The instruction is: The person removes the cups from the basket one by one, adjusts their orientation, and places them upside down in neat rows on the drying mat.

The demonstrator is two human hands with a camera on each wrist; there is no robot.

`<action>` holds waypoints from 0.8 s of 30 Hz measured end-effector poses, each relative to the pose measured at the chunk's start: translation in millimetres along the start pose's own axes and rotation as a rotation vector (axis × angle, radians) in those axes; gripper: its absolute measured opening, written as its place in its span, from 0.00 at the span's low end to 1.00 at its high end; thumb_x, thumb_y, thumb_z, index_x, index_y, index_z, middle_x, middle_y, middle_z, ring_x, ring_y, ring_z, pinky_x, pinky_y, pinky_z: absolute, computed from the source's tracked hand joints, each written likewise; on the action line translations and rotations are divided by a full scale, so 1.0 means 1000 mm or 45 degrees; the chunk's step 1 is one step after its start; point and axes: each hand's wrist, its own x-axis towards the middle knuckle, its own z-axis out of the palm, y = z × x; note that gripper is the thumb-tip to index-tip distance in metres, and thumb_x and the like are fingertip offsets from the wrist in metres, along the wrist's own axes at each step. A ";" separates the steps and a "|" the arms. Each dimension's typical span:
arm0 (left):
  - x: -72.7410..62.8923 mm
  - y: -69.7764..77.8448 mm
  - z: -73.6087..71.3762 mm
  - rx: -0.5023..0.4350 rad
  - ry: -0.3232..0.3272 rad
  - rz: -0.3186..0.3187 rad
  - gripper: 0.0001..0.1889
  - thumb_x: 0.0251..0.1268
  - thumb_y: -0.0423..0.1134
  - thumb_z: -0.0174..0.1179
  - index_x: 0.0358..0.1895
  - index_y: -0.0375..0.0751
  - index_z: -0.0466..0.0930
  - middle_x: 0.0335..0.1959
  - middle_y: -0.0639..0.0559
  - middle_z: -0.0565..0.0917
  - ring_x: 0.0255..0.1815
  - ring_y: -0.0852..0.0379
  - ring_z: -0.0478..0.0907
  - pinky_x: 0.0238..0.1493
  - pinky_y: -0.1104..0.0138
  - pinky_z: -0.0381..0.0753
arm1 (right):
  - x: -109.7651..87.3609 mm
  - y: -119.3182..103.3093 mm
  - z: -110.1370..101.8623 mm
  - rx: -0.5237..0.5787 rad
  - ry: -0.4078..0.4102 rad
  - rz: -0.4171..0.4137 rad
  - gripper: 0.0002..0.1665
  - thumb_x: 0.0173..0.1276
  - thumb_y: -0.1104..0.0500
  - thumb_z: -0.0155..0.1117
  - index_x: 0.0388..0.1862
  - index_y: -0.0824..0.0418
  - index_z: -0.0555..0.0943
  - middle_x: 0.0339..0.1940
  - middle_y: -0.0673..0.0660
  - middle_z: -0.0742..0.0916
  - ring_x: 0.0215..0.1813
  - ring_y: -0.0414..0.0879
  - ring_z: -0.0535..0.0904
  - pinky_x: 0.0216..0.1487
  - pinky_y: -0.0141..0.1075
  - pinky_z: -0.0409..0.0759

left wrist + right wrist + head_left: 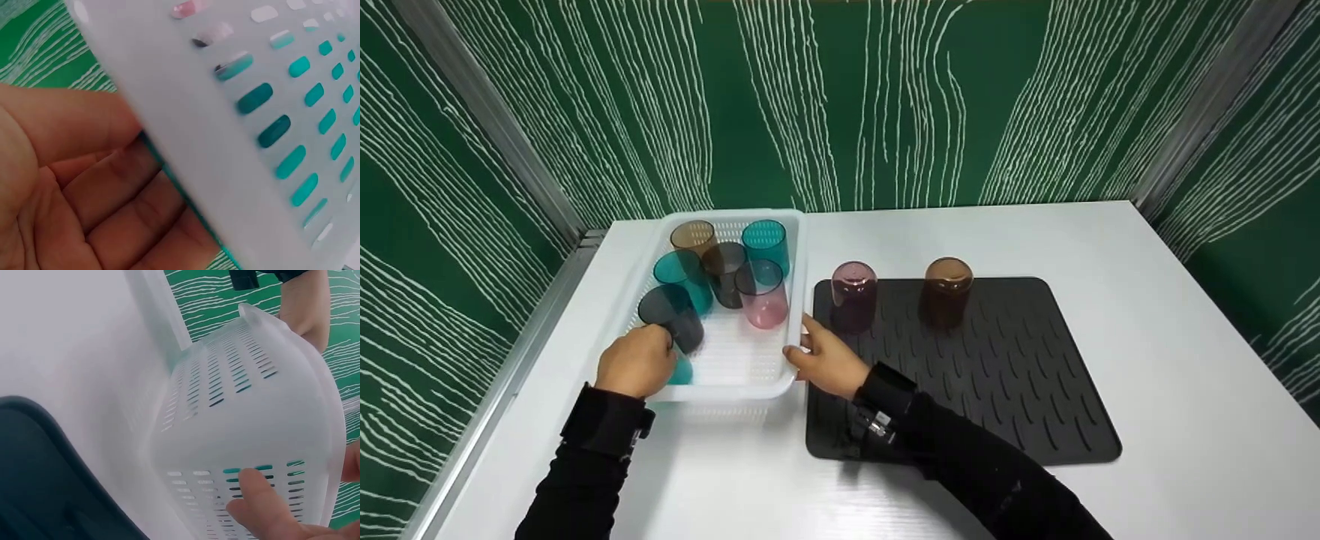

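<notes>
At the near-left corner of a white slotted basket [735, 391], my left hand [637, 362] reaches over the rim and grips a teal cup [681, 369] that stands inside. In the left wrist view, the curled fingers [129, 202] lie against the cup's teal edge, partly hidden behind the basket rim. My right hand [832, 360] holds the basket's right side, with fingers [261, 500] against the slotted outer wall. A dark grey cup [675, 319] stands just beyond the left hand. A pink cup [765, 300] is inside, near the right hand.
More teal, brown and amber [692, 234] cups fill the basket's far half. To its right lies a black ridged mat [997, 375], bearing an upside-down purple cup [854, 296] and an upside-down amber cup [947, 292]. A green patterned wall [870, 105] rises behind the white table [1185, 360].
</notes>
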 end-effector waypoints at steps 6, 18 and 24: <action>-0.029 0.035 -0.028 -0.033 0.059 -0.033 0.17 0.71 0.28 0.59 0.20 0.39 0.77 0.21 0.44 0.78 0.24 0.48 0.75 0.25 0.55 0.75 | 0.001 -0.001 0.001 0.049 0.010 0.020 0.42 0.81 0.70 0.49 0.86 0.79 0.46 0.70 0.84 0.78 0.61 0.63 0.86 0.53 0.40 0.92; -0.049 0.066 -0.043 -0.148 0.296 0.002 0.20 0.68 0.29 0.56 0.17 0.46 0.65 0.16 0.56 0.60 0.18 0.54 0.65 0.20 0.64 0.59 | 0.000 0.002 0.002 0.125 0.054 0.068 0.41 0.81 0.71 0.49 0.85 0.79 0.46 0.72 0.84 0.77 0.63 0.68 0.86 0.54 0.41 0.92; -0.062 0.089 -0.043 -0.141 0.467 0.131 0.19 0.73 0.28 0.58 0.20 0.42 0.69 0.15 0.54 0.63 0.17 0.51 0.69 0.20 0.62 0.62 | -0.001 0.000 0.000 0.141 0.052 0.086 0.41 0.81 0.71 0.51 0.85 0.79 0.47 0.73 0.84 0.76 0.66 0.69 0.84 0.59 0.46 0.91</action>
